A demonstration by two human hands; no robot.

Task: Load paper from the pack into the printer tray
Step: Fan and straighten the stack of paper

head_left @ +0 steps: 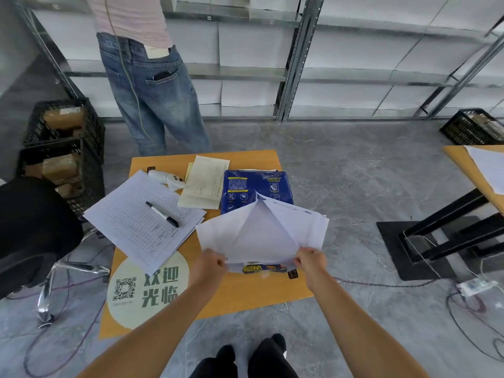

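both hands are closed on a loose sheaf of white paper (261,230) held just above the near end of the blue paper pack (255,190). the left hand (210,264) pinches the sheaf's near-left corner and the right hand (311,260) pinches its near-right corner, fingers curled around the edge. the sheets fan apart toward the far side, with 1 sheet folding up into a peak over the pack, so the stack is uneven and tilted. the pack lies flat on the right part of the orange table (245,293), its far end open and its near end showing under the sheaf as a dark printed strip between the 2 hands. no printer or tray shows in this view.

to the left of the pack lies a cream notepad (204,184), and beside it a white handheld device (166,179). nearer the left edge lies a pile of gridded forms (136,222) with a black marker (162,210) resting across it. a round cream sticker (148,287) with a qr code and green characters sits at the table's near-left corner, partly under the forms. another person in jeans (152,91) stands beyond the table, facing the metal shelving (297,58).
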